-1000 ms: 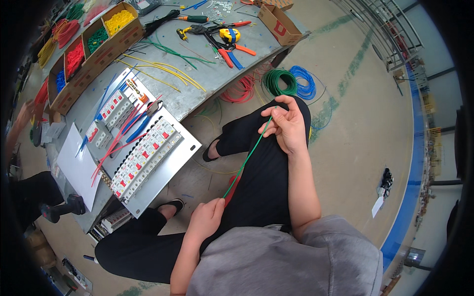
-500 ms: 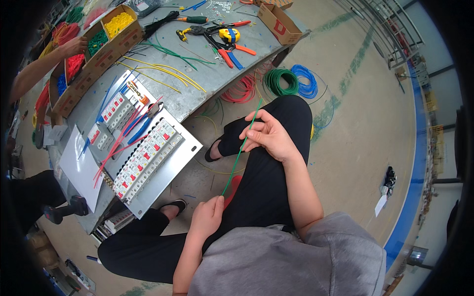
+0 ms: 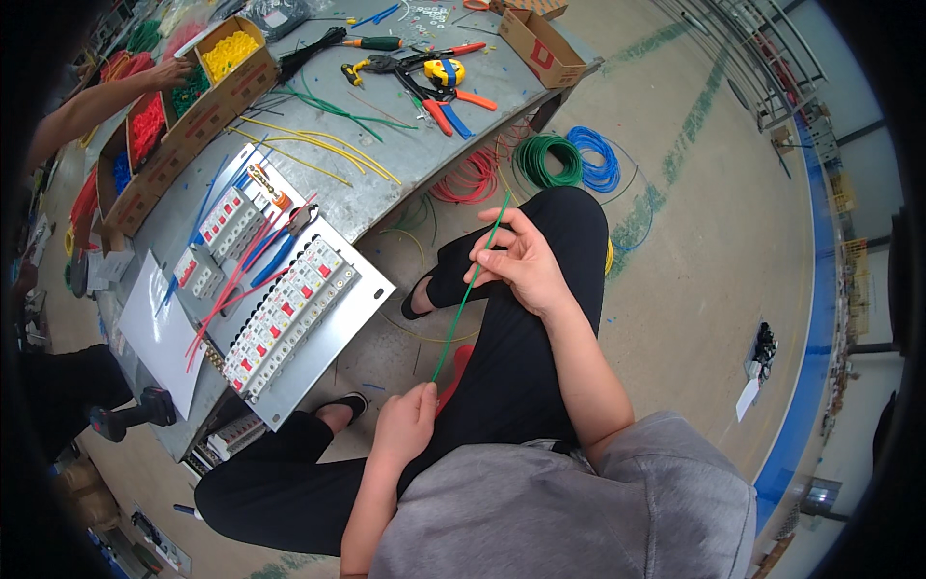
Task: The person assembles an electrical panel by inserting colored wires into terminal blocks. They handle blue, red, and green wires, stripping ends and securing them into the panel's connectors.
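A thin green wire (image 3: 456,323) stretches slantwise above my lap. My left hand (image 3: 404,425) is closed around its lower end. Higher up and to the right, my right hand (image 3: 523,268) pinches the wire near its upper end, with the tip sticking out past the fingers. To the left, at the table's edge, lies a metal mounting plate (image 3: 355,318) bearing a row of white circuit breakers (image 3: 283,314) with red switches. Blue-handled pliers (image 3: 277,259) and several cut red wires (image 3: 220,311) rest across it.
A co-worker's hand (image 3: 172,73) reaches into a cardboard box (image 3: 183,128) of coloured small parts. On the table (image 3: 410,154) lie yellow wires (image 3: 323,140), cutters (image 3: 446,114) and a tape measure (image 3: 445,71). Green coils (image 3: 545,160) and blue coils (image 3: 595,157) sit on the floor.
The co-worker's hand has moved slightly up and right over the box. My hands and the green wire have stayed almost still.
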Available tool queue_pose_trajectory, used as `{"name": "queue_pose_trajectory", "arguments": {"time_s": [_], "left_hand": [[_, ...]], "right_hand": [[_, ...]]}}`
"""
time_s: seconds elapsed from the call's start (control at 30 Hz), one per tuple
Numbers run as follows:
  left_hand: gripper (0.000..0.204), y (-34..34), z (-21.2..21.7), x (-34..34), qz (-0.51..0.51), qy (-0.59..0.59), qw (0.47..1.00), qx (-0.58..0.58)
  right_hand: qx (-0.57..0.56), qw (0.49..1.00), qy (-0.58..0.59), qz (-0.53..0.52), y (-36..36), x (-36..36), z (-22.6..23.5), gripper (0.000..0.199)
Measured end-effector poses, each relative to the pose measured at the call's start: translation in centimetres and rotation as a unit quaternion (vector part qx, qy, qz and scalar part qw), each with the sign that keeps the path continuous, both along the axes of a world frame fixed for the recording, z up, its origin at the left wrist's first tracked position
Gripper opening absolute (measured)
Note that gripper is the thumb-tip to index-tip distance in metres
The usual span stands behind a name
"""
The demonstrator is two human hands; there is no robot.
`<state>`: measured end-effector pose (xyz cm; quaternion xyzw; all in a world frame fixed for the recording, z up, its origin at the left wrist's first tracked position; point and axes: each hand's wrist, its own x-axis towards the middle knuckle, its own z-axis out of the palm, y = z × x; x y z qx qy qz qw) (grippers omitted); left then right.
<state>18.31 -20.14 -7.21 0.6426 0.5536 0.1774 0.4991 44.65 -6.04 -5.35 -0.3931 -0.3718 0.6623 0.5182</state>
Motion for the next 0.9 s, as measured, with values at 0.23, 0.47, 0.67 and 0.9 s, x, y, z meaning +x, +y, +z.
{"name": "queue_pose_trajectory", "arguments": {"time_s": [0.23, 0.47, 0.67, 0.9], "left_hand": [[0.035, 0.0, -0.1, 0.2, -0.004, 0.019, 1.0, 0.024], [0.035, -0.1, -0.4, 0.2, -0.007, 0.028, 0.999, 0.032], [0.035, -0.1, -0.3, 0.3, 0.006, 0.018, 0.999, 0.035], [0.033, -0.3, -0.5, 0.3, -0.004, 0.042, 0.998, 0.049]], "right_hand": [[-0.006, 1.0, -0.012, -0.017, 0.1, 0.3, 0.3, 0.052], [-0.022, 0.999, 0.011, -0.036, 0.5, 1.0, -0.2, 0.036], [-0.005, 0.999, -0.004, -0.054, 0.4, 1.0, 0.0, 0.03], [-0.006, 0.997, 0.019, -0.079, 0.7, 1.5, -0.4, 0.027]]}}
